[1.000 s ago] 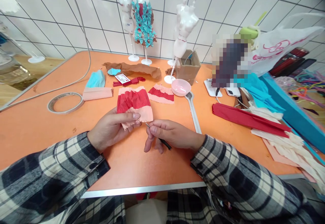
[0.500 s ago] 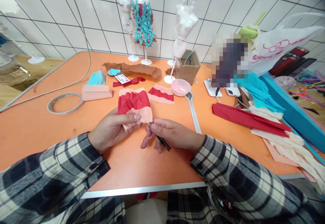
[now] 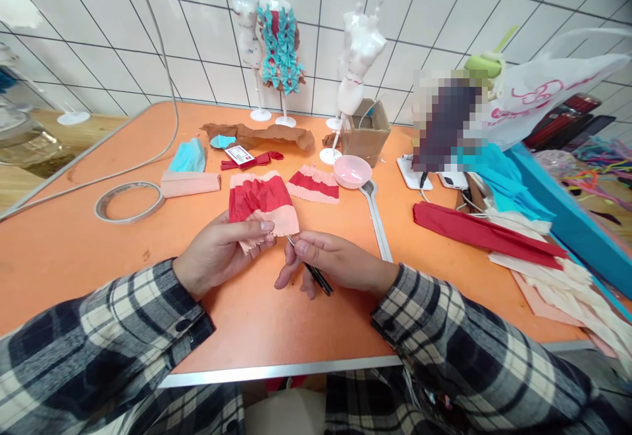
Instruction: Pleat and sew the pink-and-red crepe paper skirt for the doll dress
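A pink and red crepe-like piece (image 3: 261,201), its lower edge ragged, is pinched between the thumb and fingers of my left hand (image 3: 222,247). My right hand (image 3: 330,257) grips a thin dark tool (image 3: 318,277) with a metal tip, which meets the lower right corner of the piece. Whether the tool is tweezers or scissors I cannot tell. Just behind, a second pink and red piece (image 3: 315,185) lies flat on the orange table (image 3: 237,349), beside a pink bowl (image 3: 352,172).
Left are a tape roll (image 3: 129,202) and folded pink paper (image 3: 191,185). Behind stand small mannequins (image 3: 363,43) and a cardboard box (image 3: 366,132). A grey tool (image 3: 376,221), red roll (image 3: 484,231) and blue tray (image 3: 577,224) lie right.
The metal tip shows a little more at the piece's corner, and my right hand has shifted very slightly. Both hands keep their holds.
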A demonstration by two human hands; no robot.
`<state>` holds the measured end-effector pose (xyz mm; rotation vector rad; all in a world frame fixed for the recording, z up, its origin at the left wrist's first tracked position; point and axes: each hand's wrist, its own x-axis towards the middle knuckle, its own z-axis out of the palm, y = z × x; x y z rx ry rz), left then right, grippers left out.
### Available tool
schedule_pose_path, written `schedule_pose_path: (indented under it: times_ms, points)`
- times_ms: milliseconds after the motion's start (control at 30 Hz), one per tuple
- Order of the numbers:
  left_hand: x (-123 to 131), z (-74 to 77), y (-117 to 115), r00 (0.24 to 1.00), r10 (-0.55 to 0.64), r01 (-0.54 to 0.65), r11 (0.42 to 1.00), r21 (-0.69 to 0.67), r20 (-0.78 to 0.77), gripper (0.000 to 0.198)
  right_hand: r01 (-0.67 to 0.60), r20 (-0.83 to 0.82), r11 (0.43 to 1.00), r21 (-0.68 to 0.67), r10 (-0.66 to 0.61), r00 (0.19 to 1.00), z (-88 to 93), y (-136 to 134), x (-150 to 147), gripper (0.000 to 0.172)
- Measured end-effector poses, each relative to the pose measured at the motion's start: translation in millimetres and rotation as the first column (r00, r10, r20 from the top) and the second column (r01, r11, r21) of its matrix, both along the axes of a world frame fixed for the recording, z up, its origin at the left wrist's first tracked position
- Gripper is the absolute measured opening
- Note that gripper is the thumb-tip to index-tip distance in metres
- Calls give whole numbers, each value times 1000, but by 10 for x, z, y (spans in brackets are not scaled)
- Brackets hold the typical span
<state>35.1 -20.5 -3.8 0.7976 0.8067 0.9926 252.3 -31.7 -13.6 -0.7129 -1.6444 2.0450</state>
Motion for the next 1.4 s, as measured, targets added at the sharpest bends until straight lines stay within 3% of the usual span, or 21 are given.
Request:
schedule_pose_path:
  times_ms: [400,800,1400]
  points:
    - [34,21,-7,995,-95,91,993,81,41,7,11,8,1000,7,-11,1000,-27,3,-6,42]
    - [38,51,-13,992,-112,108,992,66,61,6,14,-2,1000,-10,-14,1000,-29,-2,-18,37]
    - [26,21,-6,999,-38,37,999,30,27,15,20,-11,1000,2,-20,1000,-36,0,-14,37]
